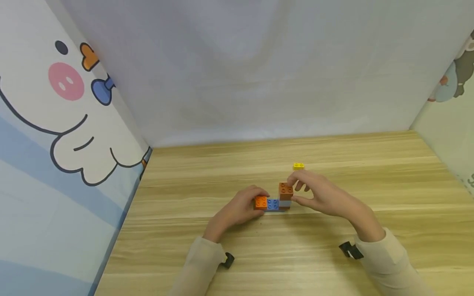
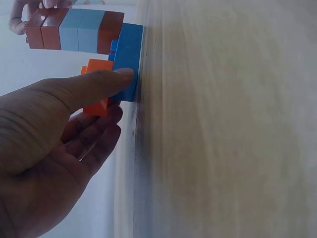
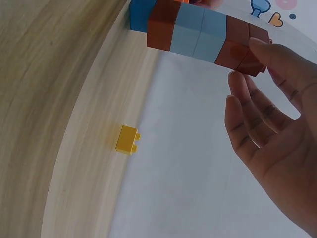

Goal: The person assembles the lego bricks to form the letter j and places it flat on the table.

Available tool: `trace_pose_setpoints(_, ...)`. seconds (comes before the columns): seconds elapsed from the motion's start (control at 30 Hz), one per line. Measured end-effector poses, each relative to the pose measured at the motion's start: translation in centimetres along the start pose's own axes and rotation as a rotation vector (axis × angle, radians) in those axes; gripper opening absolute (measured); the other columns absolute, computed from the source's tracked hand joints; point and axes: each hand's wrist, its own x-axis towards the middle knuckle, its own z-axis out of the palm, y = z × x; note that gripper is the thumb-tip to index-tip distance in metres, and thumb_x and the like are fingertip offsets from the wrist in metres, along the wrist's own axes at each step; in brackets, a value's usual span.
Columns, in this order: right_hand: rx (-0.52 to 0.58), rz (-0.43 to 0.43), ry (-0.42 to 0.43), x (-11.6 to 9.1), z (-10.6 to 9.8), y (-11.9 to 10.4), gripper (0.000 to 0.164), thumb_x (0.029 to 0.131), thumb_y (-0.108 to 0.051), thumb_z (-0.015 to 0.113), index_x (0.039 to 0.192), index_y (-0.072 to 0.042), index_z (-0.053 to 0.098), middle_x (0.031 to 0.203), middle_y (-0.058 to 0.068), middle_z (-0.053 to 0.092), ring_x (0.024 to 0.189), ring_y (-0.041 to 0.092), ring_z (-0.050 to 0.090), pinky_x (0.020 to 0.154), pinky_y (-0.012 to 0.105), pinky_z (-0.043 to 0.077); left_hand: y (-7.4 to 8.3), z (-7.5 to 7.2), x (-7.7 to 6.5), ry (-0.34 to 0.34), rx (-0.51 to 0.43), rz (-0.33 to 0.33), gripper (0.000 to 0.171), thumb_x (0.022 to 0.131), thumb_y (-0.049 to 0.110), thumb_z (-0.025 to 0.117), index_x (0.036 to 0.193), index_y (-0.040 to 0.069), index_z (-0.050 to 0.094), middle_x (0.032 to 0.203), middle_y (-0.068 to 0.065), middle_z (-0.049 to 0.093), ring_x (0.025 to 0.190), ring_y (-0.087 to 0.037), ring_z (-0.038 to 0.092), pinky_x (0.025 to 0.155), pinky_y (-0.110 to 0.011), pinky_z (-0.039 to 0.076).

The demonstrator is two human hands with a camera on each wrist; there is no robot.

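A long blue toy building brick (image 1: 273,204) lies on the table with an orange brick (image 1: 261,202) fixed on its left end. On its right end rises a tower: a brown brick (image 3: 163,25) at the bottom, two grey-blue bricks (image 3: 198,29) above it, then two more brown bricks (image 2: 45,27) on top. My left hand (image 1: 240,207) grips the left end, its thumb (image 2: 101,84) along the side of the blue brick and its other fingers on the far side. The thumb and a finger of my right hand (image 1: 322,193) pinch the topmost brown brick (image 1: 285,189).
Beyond my right hand, a small yellow brick (image 1: 298,166) sits on the wood-grain table (image 1: 200,172). A pale cloth (image 1: 259,82) hangs behind the table's back edge, and a cartoon-printed panel (image 1: 33,172) stands along the left.
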Motion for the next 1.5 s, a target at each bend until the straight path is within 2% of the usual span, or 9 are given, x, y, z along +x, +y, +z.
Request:
trace_pose_setpoints(0.17, -0.010, 0.005, 0.011, 0.0, 0.0, -0.1, 0.030, 0.092, -0.012, 0.076, 0.117, -0.014, 0.061, 0.109, -0.002, 0.066, 0.097, 0.013, 0.065, 0.085, 0.035, 0.058, -0.2, -0.1, -0.2, 0.008, -0.047, 0.018, 0.040, 0.089, 0.007, 0.078, 0.126, 0.010, 0.062, 0.124, -0.005, 0.069, 0.115, -0.018, 0.064, 0.104, -0.038, 0.053)
trace_pose_setpoints(0.33, -0.006, 0.033, 0.019, 0.2, -0.1, -0.1, 0.028, 0.093, -0.010, 0.074, 0.117, -0.012, 0.060, 0.111, 0.000, 0.067, 0.097, 0.014, 0.064, 0.085, 0.037, 0.057, -0.2, -0.3, -0.4, 0.011, -0.080, 0.006, 0.039, 0.090, 0.010, 0.078, 0.124, 0.014, 0.059, 0.119, -0.002, 0.070, 0.112, -0.015, 0.065, 0.101, -0.036, 0.054)
trace_pose_setpoints(0.53, -0.001, 0.087, 0.030, 0.7, -0.3, 0.4, 0.028, 0.097, -0.012, 0.069, 0.123, -0.011, 0.059, 0.118, 0.004, 0.068, 0.099, 0.018, 0.065, 0.087, 0.043, 0.057, 0.0, -0.4, -0.6, 0.012, -0.101, 0.001, 0.038, 0.094, 0.014, 0.075, 0.128, 0.013, 0.060, 0.123, -0.003, 0.069, 0.112, -0.017, 0.065, 0.100, -0.035, 0.054)
trace_pose_setpoints(0.73, -0.034, 0.112, 0.076, 1.4, -0.4, 1.2, 0.029, 0.098, -0.013, 0.069, 0.125, -0.007, 0.061, 0.121, 0.008, 0.068, 0.101, 0.023, 0.065, 0.087, 0.046, 0.057, 0.2, -0.4, -0.6, 0.050, -0.028, 0.042, 0.041, 0.097, 0.018, 0.070, 0.135, 0.007, 0.062, 0.134, -0.007, 0.063, 0.123, -0.023, 0.060, 0.108, -0.040, 0.051)
trace_pose_setpoints(0.93, -0.084, 0.102, 0.117, 2.4, -0.2, 1.6, 0.026, 0.096, -0.011, 0.070, 0.121, -0.005, 0.067, 0.116, 0.010, 0.070, 0.099, 0.025, 0.067, 0.087, 0.045, 0.058, 0.4, -0.4, -0.7, 0.096, 0.048, 0.073, 0.040, 0.098, 0.021, 0.068, 0.135, 0.004, 0.065, 0.128, -0.009, 0.062, 0.119, -0.024, 0.058, 0.105, -0.040, 0.051)
trace_pose_setpoints(1.17, -0.107, 0.154, 0.075, 3.4, 0.1, 2.6, 0.026, 0.097, -0.014, 0.070, 0.121, -0.004, 0.068, 0.117, 0.010, 0.071, 0.101, 0.026, 0.068, 0.089, 0.045, 0.057, 0.5, -0.4, -0.5, 0.106, 0.036, 0.047, 0.030, 0.099, 0.023, 0.067, 0.126, 0.009, 0.068, 0.124, -0.004, 0.070, 0.117, -0.019, 0.065, 0.105, -0.037, 0.052)
trace_pose_setpoints(1.37, -0.061, 0.169, 0.028, 4.1, 0.7, 4.0, 0.027, 0.098, -0.012, 0.067, 0.122, 0.000, 0.068, 0.117, 0.015, 0.071, 0.099, 0.028, 0.068, 0.090, 0.048, 0.057, 0.5, -0.3, -0.4, 0.086, 0.041, 0.013, 0.028, 0.100, 0.023, 0.065, 0.123, 0.008, 0.069, 0.122, -0.005, 0.072, 0.114, -0.019, 0.066, 0.102, -0.037, 0.053)
trace_pose_setpoints(1.5, -0.036, 0.181, 0.001, 4.4, 1.1, 4.7, 0.029, 0.099, -0.013, 0.067, 0.124, 0.002, 0.066, 0.118, 0.017, 0.070, 0.097, 0.027, 0.069, 0.087, 0.045, 0.058, 0.5, -0.3, -0.2, 0.072, 0.056, -0.003, 0.029, 0.101, 0.023, 0.063, 0.125, 0.007, 0.068, 0.124, -0.006, 0.071, 0.116, -0.021, 0.066, 0.103, -0.037, 0.053)
